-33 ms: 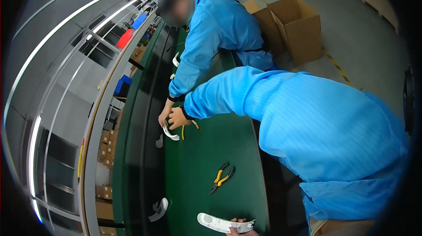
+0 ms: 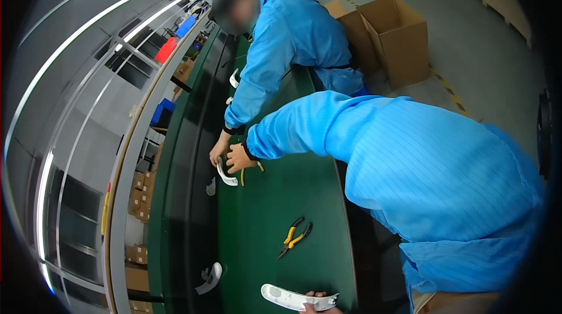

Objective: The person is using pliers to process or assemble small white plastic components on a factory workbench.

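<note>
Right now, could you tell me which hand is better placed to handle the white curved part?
Probably the right hand. It seems to be the one at the lower edge, already gripping the white curved part by its right end. The left hand is out of view.

Only one of the hands [image 2: 319,308] in view, at the bottom edge, fingers curled, which side unclear.

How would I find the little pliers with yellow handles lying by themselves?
Look at the long green worktable that runs up the middle. Below the co-workers in blue coats, on its bare stretch, lie the yellow-handled pliers, touched by no hand. The curved white plastic part near the lower edge has fingers on it, and the pliers are dark and yellow, not white.
</note>
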Demonstrator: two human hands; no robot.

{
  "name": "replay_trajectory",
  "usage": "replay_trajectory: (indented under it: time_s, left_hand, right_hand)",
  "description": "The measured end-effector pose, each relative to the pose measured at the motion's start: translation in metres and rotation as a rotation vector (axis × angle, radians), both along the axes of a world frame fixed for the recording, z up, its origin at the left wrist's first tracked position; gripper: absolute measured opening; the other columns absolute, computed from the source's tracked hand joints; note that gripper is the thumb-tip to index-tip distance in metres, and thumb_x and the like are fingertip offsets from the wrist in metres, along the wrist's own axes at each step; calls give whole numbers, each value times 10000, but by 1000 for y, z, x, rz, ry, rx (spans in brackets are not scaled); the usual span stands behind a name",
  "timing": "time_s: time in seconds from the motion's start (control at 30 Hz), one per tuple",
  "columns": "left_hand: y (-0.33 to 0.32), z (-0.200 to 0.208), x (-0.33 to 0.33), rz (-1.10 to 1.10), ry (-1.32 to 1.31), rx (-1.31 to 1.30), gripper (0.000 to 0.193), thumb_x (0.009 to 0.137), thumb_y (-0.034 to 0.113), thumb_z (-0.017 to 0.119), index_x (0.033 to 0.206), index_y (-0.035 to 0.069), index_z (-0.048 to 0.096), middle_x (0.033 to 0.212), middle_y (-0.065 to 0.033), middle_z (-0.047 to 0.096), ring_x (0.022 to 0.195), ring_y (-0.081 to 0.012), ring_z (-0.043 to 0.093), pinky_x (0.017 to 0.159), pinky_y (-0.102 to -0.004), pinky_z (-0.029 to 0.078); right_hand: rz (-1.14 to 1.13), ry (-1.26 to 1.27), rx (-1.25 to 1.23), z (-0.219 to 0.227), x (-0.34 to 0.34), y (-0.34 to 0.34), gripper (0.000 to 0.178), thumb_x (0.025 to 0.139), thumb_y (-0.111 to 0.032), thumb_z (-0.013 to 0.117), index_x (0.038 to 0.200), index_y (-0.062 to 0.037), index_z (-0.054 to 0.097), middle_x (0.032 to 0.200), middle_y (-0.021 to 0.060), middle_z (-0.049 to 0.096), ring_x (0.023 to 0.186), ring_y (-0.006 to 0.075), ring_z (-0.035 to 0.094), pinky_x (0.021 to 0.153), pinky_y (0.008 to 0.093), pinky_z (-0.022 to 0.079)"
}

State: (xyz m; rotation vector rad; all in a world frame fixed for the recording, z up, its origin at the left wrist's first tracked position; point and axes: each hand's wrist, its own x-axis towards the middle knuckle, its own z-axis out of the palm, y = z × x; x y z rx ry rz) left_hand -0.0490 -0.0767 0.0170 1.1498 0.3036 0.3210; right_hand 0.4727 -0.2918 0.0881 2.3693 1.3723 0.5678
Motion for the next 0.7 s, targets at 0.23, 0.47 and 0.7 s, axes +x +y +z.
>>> replay_trajectory:
  time_s: [0.23,0.47,0.7]
  left_hand:
    - [-17,13,5,85,49,-90,429,915,155,522,1283,-28,401,1065,-212,596,844,-301,594,768,-415,516]
    - [-17,16,24,98,-38,-105,473,889,142,512,1300,-56,385,962,-188,579,737,-262,589,686,-385,512]
    - [-12,13,20,54,-11,-67,494,903,161,513,1325,-40,352,954,-203,587,686,-265,602,627,-397,515]
  right_hand:
    - [27,138,-118,-47,17,31,595,716,-259,688,1278,-214,496,1098,37,577,1050,253,576,763,504,440]
    - [196,90,-122,-36,10,-18,503,690,-220,717,1161,-196,542,1027,77,594,1015,286,594,776,482,475]
    - [62,864,906,25,-76,-4,291,841,-261,569,1029,-41,537,920,126,627,855,251,633,748,403,508]
